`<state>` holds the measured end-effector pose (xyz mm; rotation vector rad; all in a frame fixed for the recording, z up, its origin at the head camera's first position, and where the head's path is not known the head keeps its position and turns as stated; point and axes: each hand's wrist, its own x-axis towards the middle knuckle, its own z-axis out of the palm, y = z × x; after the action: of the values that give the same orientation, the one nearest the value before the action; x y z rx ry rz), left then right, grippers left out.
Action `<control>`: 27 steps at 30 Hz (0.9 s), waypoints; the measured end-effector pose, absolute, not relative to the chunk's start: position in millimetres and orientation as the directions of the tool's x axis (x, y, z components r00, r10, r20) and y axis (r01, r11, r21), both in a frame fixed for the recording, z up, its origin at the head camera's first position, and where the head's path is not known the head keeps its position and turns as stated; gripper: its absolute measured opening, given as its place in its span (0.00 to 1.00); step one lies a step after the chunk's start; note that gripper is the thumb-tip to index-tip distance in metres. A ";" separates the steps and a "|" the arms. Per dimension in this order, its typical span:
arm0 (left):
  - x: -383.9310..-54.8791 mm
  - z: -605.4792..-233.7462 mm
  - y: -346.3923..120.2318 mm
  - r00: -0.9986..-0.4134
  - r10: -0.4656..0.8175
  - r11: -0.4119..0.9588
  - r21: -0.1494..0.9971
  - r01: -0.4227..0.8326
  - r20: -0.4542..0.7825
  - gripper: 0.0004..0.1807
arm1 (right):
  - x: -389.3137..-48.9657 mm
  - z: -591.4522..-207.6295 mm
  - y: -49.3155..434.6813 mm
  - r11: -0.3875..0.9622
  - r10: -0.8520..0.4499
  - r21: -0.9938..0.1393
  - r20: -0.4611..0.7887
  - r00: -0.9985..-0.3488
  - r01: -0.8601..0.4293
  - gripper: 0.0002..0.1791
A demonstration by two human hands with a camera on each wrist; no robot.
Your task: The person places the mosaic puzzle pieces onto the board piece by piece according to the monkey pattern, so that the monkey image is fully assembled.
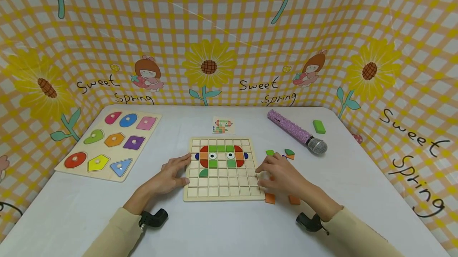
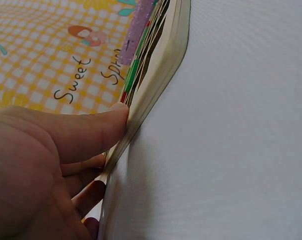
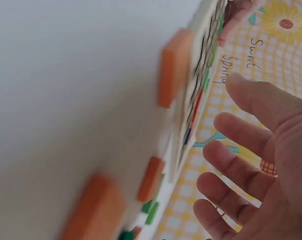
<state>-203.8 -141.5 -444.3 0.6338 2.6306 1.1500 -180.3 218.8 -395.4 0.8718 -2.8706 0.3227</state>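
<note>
A wooden grid board (image 1: 229,191) lies on the table with coloured tiles set in a face-like pattern: red corners, green blocks and two eye tiles. My left hand (image 1: 171,174) rests at its left edge, with the thumb (image 2: 98,131) against the rim and the other fingers along the same side. Over the board's right edge is my right hand (image 1: 282,174), its fingers (image 3: 228,155) spread and loosely bent with nothing between them. Orange tiles (image 1: 270,198) lie below and beside that hand, which partly hides the loose pieces.
Behind the board lies a small pattern card (image 1: 223,125). A shape puzzle board (image 1: 123,174) with knobbed pieces is at the left. A purple glittery microphone (image 1: 291,127) and a green block (image 1: 319,127) lie back right. Green pieces (image 1: 289,152) lie beyond my right hand.
</note>
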 end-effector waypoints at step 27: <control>-204.1 -442.6 -141.7 -0.887 0.461 0.605 0.741 0.292 -0.026 0.37 | -148.4 -407.8 253.7 0.792 -0.583 -0.103 0.165 -0.795 -0.602 0.11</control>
<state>-204.1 -141.7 -442.6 0.6225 2.6165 1.1510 -148.4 253.7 -407.8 0.9487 -2.8549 0.2279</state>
